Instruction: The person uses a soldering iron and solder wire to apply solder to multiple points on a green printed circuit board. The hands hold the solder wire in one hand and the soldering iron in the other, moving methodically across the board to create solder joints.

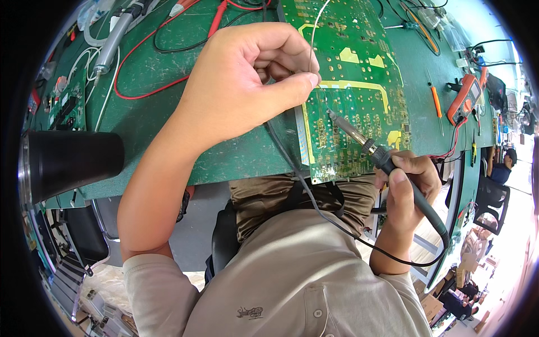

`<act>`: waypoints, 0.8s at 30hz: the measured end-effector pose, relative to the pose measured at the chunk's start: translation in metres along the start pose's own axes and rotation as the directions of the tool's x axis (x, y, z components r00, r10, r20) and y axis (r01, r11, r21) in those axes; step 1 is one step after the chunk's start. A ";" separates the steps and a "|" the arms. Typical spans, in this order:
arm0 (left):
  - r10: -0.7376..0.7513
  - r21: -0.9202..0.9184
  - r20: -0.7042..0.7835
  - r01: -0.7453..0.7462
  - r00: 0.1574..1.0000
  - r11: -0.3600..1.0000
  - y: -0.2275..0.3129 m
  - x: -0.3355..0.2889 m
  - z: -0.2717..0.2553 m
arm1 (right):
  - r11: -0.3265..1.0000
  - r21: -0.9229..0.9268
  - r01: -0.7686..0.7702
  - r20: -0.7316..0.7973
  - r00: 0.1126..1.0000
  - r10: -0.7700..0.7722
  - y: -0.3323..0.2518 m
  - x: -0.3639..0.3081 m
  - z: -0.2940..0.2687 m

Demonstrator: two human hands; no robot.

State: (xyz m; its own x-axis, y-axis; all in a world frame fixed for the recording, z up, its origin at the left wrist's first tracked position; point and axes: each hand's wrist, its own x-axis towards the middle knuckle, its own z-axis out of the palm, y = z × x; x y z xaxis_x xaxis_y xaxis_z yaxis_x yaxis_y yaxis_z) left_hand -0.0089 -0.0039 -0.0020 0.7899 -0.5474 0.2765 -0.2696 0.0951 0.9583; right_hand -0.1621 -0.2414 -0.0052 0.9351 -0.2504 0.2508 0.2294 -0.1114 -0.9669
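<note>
A large green circuit board (359, 73) with yellow-outlined areas lies on the green work mat in front of me. My left hand (241, 81) is over the board's left edge, thumb and forefinger pinched on a thin strand of solder wire (314, 31) that runs up past the fingers. In my right hand (412, 182) is a soldering iron (356, 135), held by its dark grip like a pen. Its tip points up and left at the board, just below the left fingertips; whether it touches the surface I cannot tell. The iron's black cable loops down across my lap.
A black cylinder (78, 163) stands by my left forearm, near a smaller circuit board (70, 106). A grey handheld tool (115, 42) and a red test probe (218, 19) lie at far left. To the right are an orange screwdriver (436, 102) and an orange-grey multimeter (465, 100).
</note>
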 end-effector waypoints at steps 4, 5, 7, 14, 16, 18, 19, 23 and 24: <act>-0.030 -0.016 -0.007 0.030 1.000 0.999 0.001 -0.001 0.001 | 1.000 -0.019 0.013 -0.005 1.000 -0.013 0.000 0.000 0.002; -0.039 -0.020 -0.012 0.039 0.999 0.999 0.002 -0.001 0.002 | 1.000 -0.027 0.012 -0.004 1.000 -0.012 0.000 0.000 0.001; -0.044 -0.032 -0.015 0.044 0.999 0.999 0.002 -0.001 0.003 | 1.000 -0.019 -0.009 -0.005 1.000 0.009 -0.002 0.001 0.000; -0.044 -0.012 -0.007 0.044 0.999 0.999 0.001 0.000 0.003 | 1.000 -0.026 0.004 -0.035 0.999 -0.004 -0.001 0.000 0.003; -0.042 -0.026 -0.025 0.041 0.999 0.999 0.000 -0.001 0.005 | 0.999 -0.042 -0.005 -0.041 0.999 0.003 -0.002 -0.001 0.003; -0.039 -0.037 -0.033 0.037 0.999 0.999 -0.001 -0.001 0.006 | 0.999 -0.045 -0.008 -0.039 0.999 0.007 -0.003 -0.001 0.003; -0.037 -0.042 -0.033 0.036 0.999 0.998 -0.001 -0.001 0.007 | 0.999 -0.042 -0.007 -0.033 0.999 0.006 -0.004 0.000 0.003; -0.069 -0.023 -0.004 0.069 0.998 0.997 -0.001 -0.001 0.006 | 0.999 -0.052 -0.007 -0.030 1.000 0.005 -0.004 0.000 0.002; -0.073 -0.016 -0.001 0.073 0.997 0.997 -0.001 -0.001 0.006 | 0.998 -0.056 -0.013 -0.027 1.000 0.012 -0.004 0.000 0.001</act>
State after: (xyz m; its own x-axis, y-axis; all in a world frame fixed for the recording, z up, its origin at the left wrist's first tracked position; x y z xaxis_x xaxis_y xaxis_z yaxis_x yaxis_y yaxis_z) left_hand -0.0127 -0.0090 -0.0035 0.8082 -0.5518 0.2058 -0.2021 0.0683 0.9770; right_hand -0.1623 -0.2399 -0.0012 0.9300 -0.2779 0.2407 0.2018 -0.1616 -0.9660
